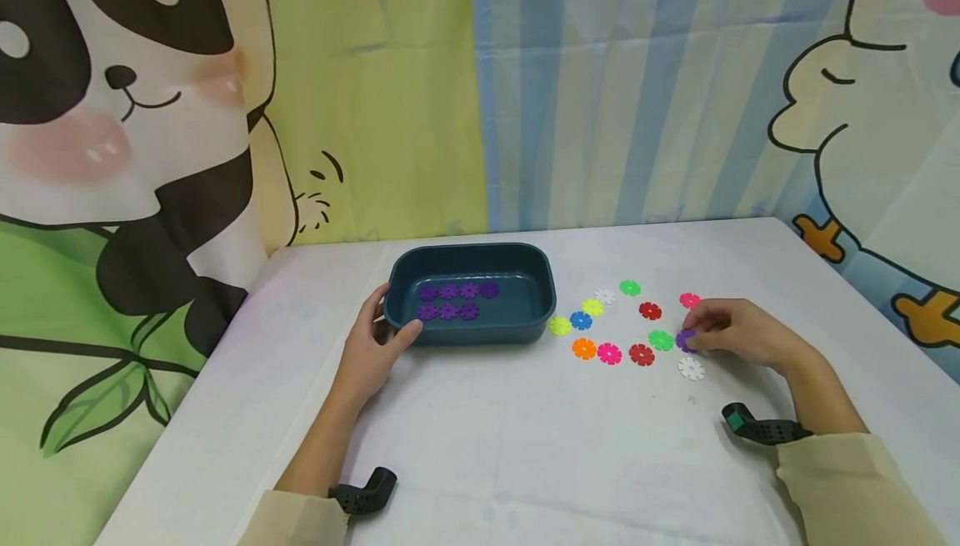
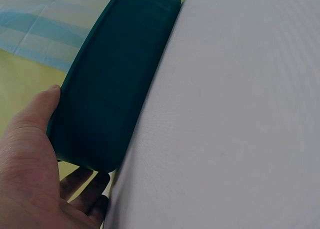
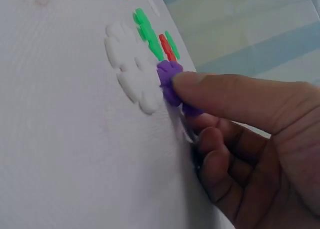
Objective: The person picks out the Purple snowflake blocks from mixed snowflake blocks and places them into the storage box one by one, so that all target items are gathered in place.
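My left hand (image 1: 371, 354) grips the left end of a dark teal plastic tray (image 1: 480, 334), its thumb at the near rim and its fingers around the end wall. In the left wrist view the thumb lies against the tray's side (image 2: 110, 89). Inside the tray, several purple snowflake discs (image 1: 447, 311) lie in two rows. Over at the right, my right hand (image 1: 742, 333) pinches another purple snowflake disc (image 3: 169, 79) between thumb and fingers, at the tabletop. A white snowflake disc (image 1: 691, 368) lies just beside it, and a green one (image 1: 661, 340) is to its left.
Several more snowflake discs lie spread between tray and right hand, among them orange (image 1: 584, 349), blue (image 1: 581, 320), red (image 1: 642, 354) and pink (image 1: 689, 301). A white cloth covers the table (image 1: 525, 446). Behind it hangs a printed curtain (image 1: 600, 87).
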Demonstrator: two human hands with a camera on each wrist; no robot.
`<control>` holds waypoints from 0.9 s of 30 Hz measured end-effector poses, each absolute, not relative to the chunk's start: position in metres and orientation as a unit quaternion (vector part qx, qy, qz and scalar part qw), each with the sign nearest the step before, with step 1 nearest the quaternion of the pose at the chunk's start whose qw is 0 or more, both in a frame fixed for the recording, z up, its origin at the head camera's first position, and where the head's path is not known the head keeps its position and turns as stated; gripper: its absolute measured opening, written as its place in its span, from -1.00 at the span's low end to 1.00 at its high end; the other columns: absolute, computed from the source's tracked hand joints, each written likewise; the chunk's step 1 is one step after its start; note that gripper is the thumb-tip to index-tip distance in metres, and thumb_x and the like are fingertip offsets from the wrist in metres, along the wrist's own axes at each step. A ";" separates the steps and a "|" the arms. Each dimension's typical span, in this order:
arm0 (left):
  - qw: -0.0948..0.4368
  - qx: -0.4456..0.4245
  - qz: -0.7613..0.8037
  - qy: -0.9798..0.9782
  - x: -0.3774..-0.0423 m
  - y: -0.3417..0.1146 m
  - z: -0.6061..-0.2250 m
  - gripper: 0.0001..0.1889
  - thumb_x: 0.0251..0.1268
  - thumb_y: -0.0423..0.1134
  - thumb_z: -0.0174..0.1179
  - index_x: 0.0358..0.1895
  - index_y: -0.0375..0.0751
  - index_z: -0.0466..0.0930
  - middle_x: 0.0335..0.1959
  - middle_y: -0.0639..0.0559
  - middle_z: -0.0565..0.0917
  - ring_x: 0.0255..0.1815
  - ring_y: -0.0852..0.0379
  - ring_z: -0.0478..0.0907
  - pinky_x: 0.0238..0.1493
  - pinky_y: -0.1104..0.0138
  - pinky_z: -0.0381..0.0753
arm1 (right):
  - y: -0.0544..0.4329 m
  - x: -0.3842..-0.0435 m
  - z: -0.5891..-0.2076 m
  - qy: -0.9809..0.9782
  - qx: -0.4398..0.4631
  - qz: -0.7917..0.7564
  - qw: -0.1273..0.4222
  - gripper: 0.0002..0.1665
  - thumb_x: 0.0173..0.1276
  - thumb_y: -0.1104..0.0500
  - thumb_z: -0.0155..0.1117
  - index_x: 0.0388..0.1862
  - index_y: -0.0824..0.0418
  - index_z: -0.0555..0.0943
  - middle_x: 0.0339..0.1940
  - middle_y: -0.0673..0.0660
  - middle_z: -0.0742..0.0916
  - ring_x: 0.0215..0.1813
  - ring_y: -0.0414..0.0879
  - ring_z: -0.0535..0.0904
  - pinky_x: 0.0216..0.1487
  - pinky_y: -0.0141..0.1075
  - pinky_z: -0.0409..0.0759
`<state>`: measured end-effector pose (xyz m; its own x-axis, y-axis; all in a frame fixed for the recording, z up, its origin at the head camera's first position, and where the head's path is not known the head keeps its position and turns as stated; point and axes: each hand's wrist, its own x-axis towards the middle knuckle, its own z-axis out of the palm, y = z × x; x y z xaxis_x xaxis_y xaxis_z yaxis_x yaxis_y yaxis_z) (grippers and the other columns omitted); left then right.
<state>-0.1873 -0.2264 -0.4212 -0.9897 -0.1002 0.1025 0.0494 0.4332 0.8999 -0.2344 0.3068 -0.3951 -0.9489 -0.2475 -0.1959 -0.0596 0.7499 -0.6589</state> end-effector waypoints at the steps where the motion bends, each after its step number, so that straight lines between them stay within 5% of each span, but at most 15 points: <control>1: 0.070 0.014 -0.532 -0.843 -0.187 -0.226 -0.421 -0.08 0.36 0.17 0.34 0.67 0.20 0.03 0.52 -0.17 0.37 0.47 -0.17 0.42 0.58 -0.08 0.25 | 0.308 -0.234 -0.396 0.924 -0.076 -0.350 0.134 -0.63 0.34 0.05 0.49 0.00 0.22 0.67 -0.20 0.12 0.65 -0.11 -0.01 0.51 -0.21 -0.35 0.61; 14: 0.081 0.010 -0.531 -0.844 -0.189 -0.227 -0.422 -0.08 0.37 0.13 0.35 0.67 0.17 0.03 0.50 -0.18 0.40 0.43 -0.18 0.46 0.57 -0.07 0.28 | 0.313 -0.235 -0.397 0.917 -0.027 -0.384 0.103 -0.39 0.47 -0.20 0.32 0.23 0.22 0.58 -0.28 0.14 0.68 -0.23 -0.03 0.54 -0.27 -0.31 0.55; 19: 0.078 0.013 -0.531 -0.843 -0.189 -0.227 -0.424 -0.08 0.37 0.14 0.35 0.67 0.17 0.03 0.51 -0.18 0.39 0.44 -0.18 0.44 0.57 -0.06 0.28 | 0.306 -0.237 -0.395 0.910 0.004 -0.408 0.075 -0.29 0.46 -0.33 0.25 0.29 0.16 0.56 -0.17 0.08 0.72 -0.18 -0.03 0.56 -0.23 -0.33 0.60; 27: 0.076 0.013 -0.532 -0.843 -0.190 -0.227 -0.425 -0.08 0.36 0.16 0.35 0.67 0.18 0.03 0.52 -0.17 0.38 0.46 -0.18 0.44 0.57 -0.07 0.28 | 0.294 -0.240 -0.384 0.812 0.029 -0.570 0.120 -0.35 0.45 -0.23 0.32 0.34 0.09 0.50 -0.13 -0.15 0.73 -0.14 -0.15 0.60 -0.09 -0.44 0.68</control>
<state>-0.1896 -0.2268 -0.4247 -0.9882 -0.1022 0.1138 0.0587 0.4338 0.8991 -0.2396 0.2938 -0.3843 -0.9697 -0.0889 -0.2274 0.1836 0.3482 -0.9193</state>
